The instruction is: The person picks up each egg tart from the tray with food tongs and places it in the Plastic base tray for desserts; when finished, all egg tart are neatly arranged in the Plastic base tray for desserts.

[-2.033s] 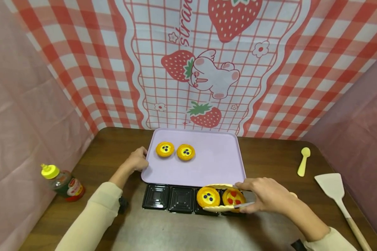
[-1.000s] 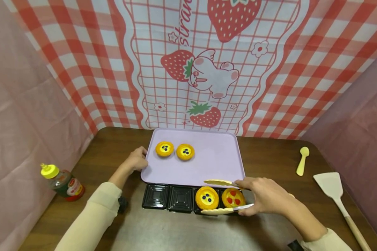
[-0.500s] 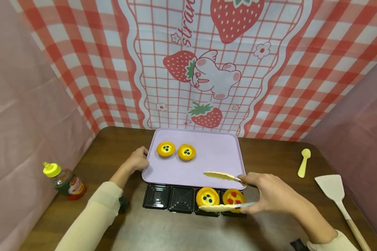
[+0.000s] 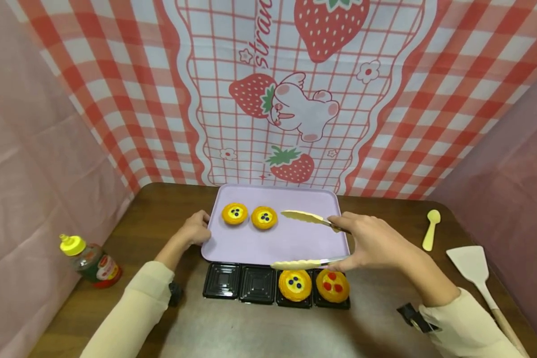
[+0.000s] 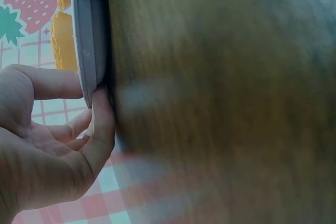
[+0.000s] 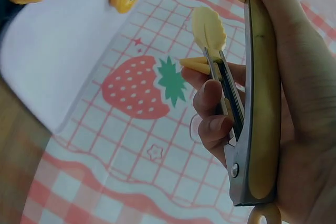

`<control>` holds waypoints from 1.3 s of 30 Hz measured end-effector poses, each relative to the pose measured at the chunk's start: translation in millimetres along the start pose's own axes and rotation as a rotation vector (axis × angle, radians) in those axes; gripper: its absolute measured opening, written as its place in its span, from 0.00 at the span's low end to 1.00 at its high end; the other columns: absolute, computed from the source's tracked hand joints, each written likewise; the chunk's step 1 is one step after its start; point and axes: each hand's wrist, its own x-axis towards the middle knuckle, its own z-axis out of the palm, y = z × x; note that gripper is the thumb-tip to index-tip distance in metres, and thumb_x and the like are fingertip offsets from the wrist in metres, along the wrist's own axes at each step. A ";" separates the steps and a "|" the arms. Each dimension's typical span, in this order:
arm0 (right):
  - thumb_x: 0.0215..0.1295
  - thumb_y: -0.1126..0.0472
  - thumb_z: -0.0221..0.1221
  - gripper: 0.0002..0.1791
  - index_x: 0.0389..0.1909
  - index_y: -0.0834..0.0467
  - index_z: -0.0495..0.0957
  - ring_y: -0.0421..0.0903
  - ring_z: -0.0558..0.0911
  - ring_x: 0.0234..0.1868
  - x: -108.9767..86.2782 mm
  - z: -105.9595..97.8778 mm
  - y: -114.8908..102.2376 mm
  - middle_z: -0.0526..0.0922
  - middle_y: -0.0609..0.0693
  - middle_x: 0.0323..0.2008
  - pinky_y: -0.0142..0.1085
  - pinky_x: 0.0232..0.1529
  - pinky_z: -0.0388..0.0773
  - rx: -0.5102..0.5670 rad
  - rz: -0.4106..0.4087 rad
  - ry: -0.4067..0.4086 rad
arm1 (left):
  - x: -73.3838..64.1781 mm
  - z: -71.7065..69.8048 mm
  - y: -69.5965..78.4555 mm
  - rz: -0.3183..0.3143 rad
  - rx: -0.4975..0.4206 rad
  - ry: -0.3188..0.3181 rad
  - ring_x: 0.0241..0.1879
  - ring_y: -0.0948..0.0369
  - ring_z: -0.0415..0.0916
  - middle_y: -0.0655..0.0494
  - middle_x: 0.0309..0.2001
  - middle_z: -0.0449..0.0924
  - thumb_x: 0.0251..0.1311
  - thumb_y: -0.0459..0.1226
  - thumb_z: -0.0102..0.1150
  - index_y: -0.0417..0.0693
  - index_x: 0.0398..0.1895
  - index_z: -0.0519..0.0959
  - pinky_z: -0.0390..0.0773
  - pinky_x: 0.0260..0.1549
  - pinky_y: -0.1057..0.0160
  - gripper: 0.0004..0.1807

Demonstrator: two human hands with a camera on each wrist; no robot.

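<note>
My left hand (image 4: 194,229) pinches the left rim of the lilac tray (image 4: 304,199); in the left wrist view its thumb and fingers lie on either side of the tray edge (image 5: 92,40). Two blueberry-topped tarts (image 4: 234,214) sit at the tray's left. In my right hand (image 4: 376,243) are yellow-tipped tongs (image 4: 302,216), spread with nothing between their tips, over the tray's front right part. Below lies a row of black square holders (image 4: 258,284). The third holds a blueberry tart (image 4: 295,286), the rightmost a tart with red toppings (image 4: 332,286).
A yellow-capped bottle (image 4: 91,263) stands at the left. On the right lie a pale yellow spoon (image 4: 431,229) and a white spatula (image 4: 472,268) with a wooden handle. A strawberry-print cloth (image 4: 295,114) hangs behind the wooden table (image 4: 385,219).
The tongs have opened around the blueberry tart, leaving it in the third holder. My right hand has lifted them away and moved up over the tray. The left hand stays put.
</note>
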 end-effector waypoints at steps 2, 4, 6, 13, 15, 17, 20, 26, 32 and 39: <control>0.36 0.22 0.68 0.55 0.60 0.59 0.77 0.42 0.80 0.39 12.0 -0.2 -1.1 0.83 0.46 0.44 0.43 0.38 0.80 -0.001 -0.004 -0.005 | -0.5 -0.3 -0.7 -0.001 -0.005 0.003 0.34 0.49 0.76 0.34 0.40 0.77 0.42 0.21 0.50 0.29 0.50 0.67 0.81 0.21 0.59 0.25; 0.37 0.22 0.67 0.55 0.60 0.58 0.77 0.43 0.80 0.39 23.8 0.6 -1.8 0.82 0.46 0.44 0.43 0.38 0.80 0.001 0.001 -0.020 | -0.4 -0.5 -1.7 0.001 -0.014 0.005 0.34 0.49 0.76 0.34 0.41 0.77 0.42 0.21 0.49 0.29 0.51 0.67 0.81 0.22 0.59 0.26; 0.37 0.21 0.66 0.56 0.61 0.58 0.76 0.45 0.80 0.41 34.9 1.8 -1.9 0.82 0.47 0.45 0.45 0.40 0.81 0.005 0.008 -0.043 | -0.1 -0.7 -2.6 0.006 -0.020 0.005 0.34 0.49 0.76 0.34 0.41 0.77 0.41 0.21 0.49 0.29 0.51 0.67 0.81 0.21 0.59 0.26; 0.38 0.26 0.70 0.54 0.62 0.59 0.75 0.49 0.81 0.47 71.4 2.8 -2.0 0.83 0.51 0.48 0.49 0.45 0.81 0.023 0.017 -0.075 | 0.5 -2.6 -2.8 0.014 -0.042 0.006 0.34 0.49 0.76 0.34 0.40 0.76 0.39 0.21 0.49 0.28 0.50 0.67 0.82 0.22 0.59 0.27; 0.38 0.27 0.71 0.55 0.62 0.61 0.75 0.51 0.81 0.48 80.8 2.5 -2.2 0.84 0.52 0.48 0.50 0.46 0.81 0.033 0.014 -0.067 | 0.8 -3.4 -2.3 0.016 -0.046 0.006 0.34 0.49 0.76 0.34 0.41 0.76 0.39 0.21 0.49 0.28 0.51 0.67 0.82 0.22 0.58 0.27; 0.38 0.28 0.72 0.56 0.63 0.61 0.74 0.51 0.81 0.48 89.9 4.1 -1.9 0.84 0.53 0.48 0.50 0.48 0.80 0.039 0.023 -0.067 | 1.2 -4.0 -2.0 0.017 -0.048 0.007 0.35 0.49 0.75 0.35 0.41 0.76 0.39 0.21 0.49 0.29 0.51 0.67 0.82 0.22 0.58 0.27; 0.38 0.29 0.72 0.55 0.63 0.62 0.74 0.51 0.82 0.48 101.9 9.8 -0.1 0.84 0.54 0.48 0.50 0.48 0.80 0.038 0.030 -0.078 | 1.5 -4.0 -2.2 0.017 -0.046 0.008 0.34 0.50 0.75 0.35 0.40 0.75 0.40 0.21 0.49 0.29 0.50 0.67 0.82 0.22 0.58 0.26; 0.39 0.31 0.72 0.54 0.62 0.64 0.74 0.50 0.82 0.46 115.6 22.6 5.7 0.84 0.55 0.47 0.48 0.47 0.80 0.021 0.069 -0.121 | 2.4 -2.2 -4.7 0.013 -0.060 -0.012 0.32 0.51 0.75 0.36 0.39 0.74 0.40 0.20 0.50 0.28 0.51 0.67 0.82 0.22 0.57 0.27; 0.40 0.33 0.73 0.53 0.63 0.64 0.74 0.51 0.82 0.46 123.4 28.8 9.6 0.84 0.56 0.48 0.49 0.48 0.80 0.010 0.099 -0.141 | 3.2 -5.1 -3.4 0.029 -0.076 -0.024 0.33 0.50 0.75 0.36 0.39 0.73 0.40 0.20 0.50 0.27 0.52 0.66 0.84 0.24 0.54 0.27; 0.40 0.33 0.73 0.47 0.57 0.62 0.79 0.47 0.79 0.38 128.0 39.1 15.7 0.85 0.52 0.43 0.45 0.42 0.79 0.018 0.142 -0.184 | 2.8 -4.7 -5.4 0.024 -0.067 -0.030 0.34 0.50 0.75 0.36 0.40 0.73 0.41 0.20 0.50 0.28 0.52 0.67 0.84 0.24 0.54 0.27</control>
